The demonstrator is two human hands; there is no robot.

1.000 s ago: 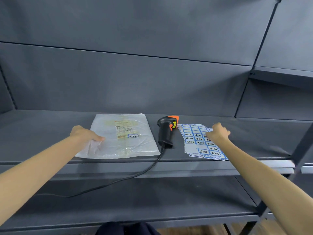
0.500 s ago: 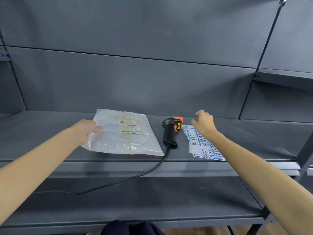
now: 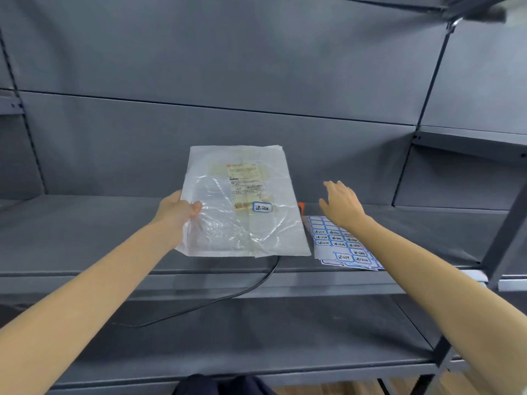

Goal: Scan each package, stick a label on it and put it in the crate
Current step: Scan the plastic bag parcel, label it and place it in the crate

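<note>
Left hand (image 3: 176, 208) pinches left edge of package (image 3: 242, 203), thumb on top; package raised and tilted above shelf (image 3: 85, 232), blue-bordered label (image 3: 262, 207) stuck on its face. Right hand (image 3: 342, 205) right of package, fingers spread, holding nothing, above label sheets (image 3: 339, 242) lying on shelf. Scanner mostly hidden behind package; its cable (image 3: 228, 296) trails off shelf front.

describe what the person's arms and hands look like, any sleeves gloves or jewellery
Both arms are bare as far up as the picture shows: no sleeves in view. The left hand and right hand wear no gloves, and no rings, watch or wristband can be seen.
</note>
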